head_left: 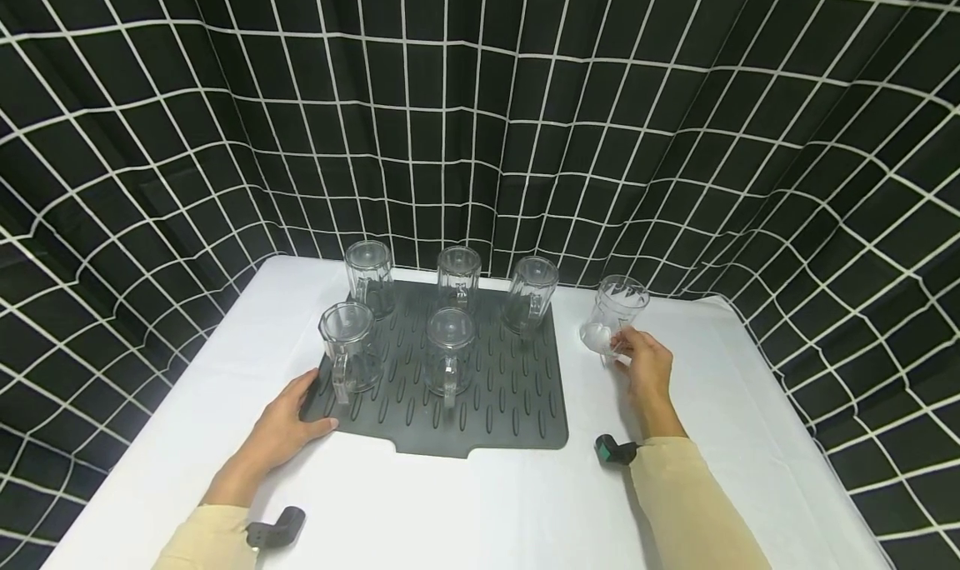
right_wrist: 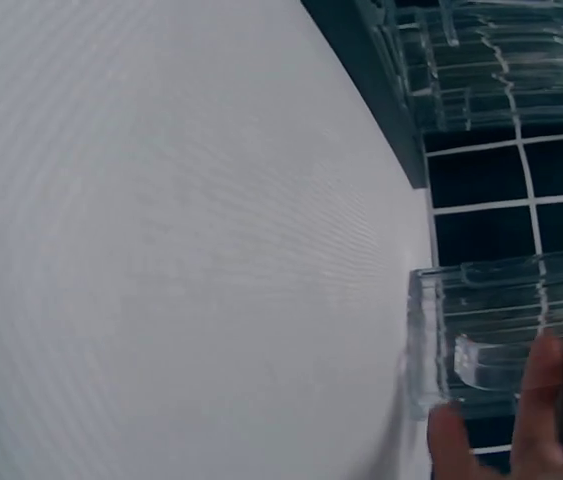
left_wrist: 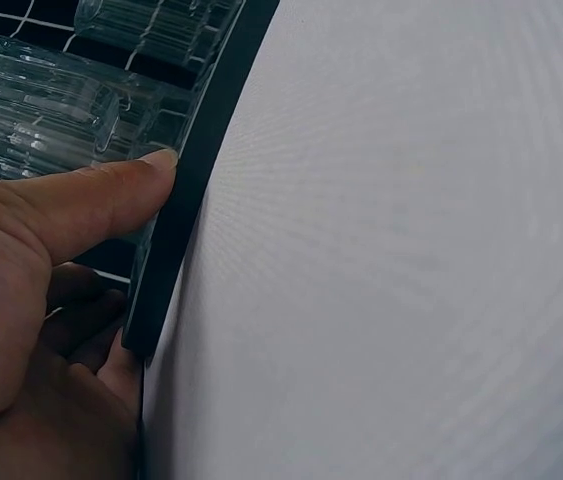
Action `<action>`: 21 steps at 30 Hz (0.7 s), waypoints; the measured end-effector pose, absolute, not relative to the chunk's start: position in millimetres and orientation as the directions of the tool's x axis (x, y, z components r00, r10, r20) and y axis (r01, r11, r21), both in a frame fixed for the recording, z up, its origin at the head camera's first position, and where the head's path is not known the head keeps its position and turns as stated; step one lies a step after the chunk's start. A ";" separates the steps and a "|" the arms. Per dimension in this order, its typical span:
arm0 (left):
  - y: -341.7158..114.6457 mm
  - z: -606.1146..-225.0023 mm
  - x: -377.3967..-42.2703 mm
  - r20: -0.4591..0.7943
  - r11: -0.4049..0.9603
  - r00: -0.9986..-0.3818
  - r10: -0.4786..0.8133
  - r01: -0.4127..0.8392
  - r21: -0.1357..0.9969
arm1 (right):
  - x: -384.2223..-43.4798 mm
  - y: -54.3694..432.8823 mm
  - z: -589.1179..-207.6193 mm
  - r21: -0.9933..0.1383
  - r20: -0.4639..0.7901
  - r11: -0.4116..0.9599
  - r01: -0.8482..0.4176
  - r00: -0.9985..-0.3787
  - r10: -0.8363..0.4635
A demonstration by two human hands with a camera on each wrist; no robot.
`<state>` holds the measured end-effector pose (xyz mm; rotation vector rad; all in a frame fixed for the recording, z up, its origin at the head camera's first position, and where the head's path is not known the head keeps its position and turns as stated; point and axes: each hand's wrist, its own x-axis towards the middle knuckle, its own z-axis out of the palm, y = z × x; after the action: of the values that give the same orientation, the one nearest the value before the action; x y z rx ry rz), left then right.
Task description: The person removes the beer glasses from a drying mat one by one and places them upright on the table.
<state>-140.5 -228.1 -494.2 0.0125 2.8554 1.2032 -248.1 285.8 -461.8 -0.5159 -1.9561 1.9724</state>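
My left hand (head_left: 281, 424) rests at the near left corner of a dark grey ribbed drying mat (head_left: 495, 424). Its thumb (left_wrist: 111, 200) touches the mat's front edge, and the other fingers lie along the left side. On the right, a clear glass mug (head_left: 618, 303) stands on the table with its mouth up. My right hand (head_left: 645, 366) is at that mug, with thumb and fingers apart near the handle (right_wrist: 491, 365); firm contact is not visible. The nearest mug to my left hand is an upturned clear glass mug (head_left: 348, 345) on the mat.
Other upturned glass mugs stand on the mat: one front centre (head_left: 450, 349), and back ones at left (head_left: 370, 278), centre (head_left: 459, 278) and right (head_left: 531, 291). A white cloth (head_left: 510, 512) covers the table. Black gridded curtain (head_left: 465, 137) encloses the back and sides.
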 end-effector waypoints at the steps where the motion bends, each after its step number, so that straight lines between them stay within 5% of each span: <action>1: -227.9 -494.1 -140.6 -0.037 0.698 -0.999 0.024 -0.009 0.716 | -246.8 286.6 -459.6 -0.999 -0.028 0.007 0.036 -0.871 0.490; 9: -228.8 -493.3 -141.3 -0.037 0.707 -0.999 0.023 -0.010 0.707 | -226.2 289.6 -433.1 -0.981 0.181 0.167 -0.095 -0.754 0.632; 16: -230.2 -492.0 -140.2 -0.025 0.705 -0.999 0.025 0.000 0.709 | -191.9 276.7 -407.6 -0.889 0.451 0.344 -0.304 -0.713 0.537; 21: -229.4 -492.8 -140.5 -0.025 0.704 -0.999 0.027 0.001 0.710 | -164.7 261.7 -396.2 -0.851 0.518 0.352 -0.390 -0.734 0.439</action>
<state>-140.5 -229.4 -492.8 0.0237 2.8684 1.1960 -164.7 261.7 -396.2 -0.0421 -1.8961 1.4637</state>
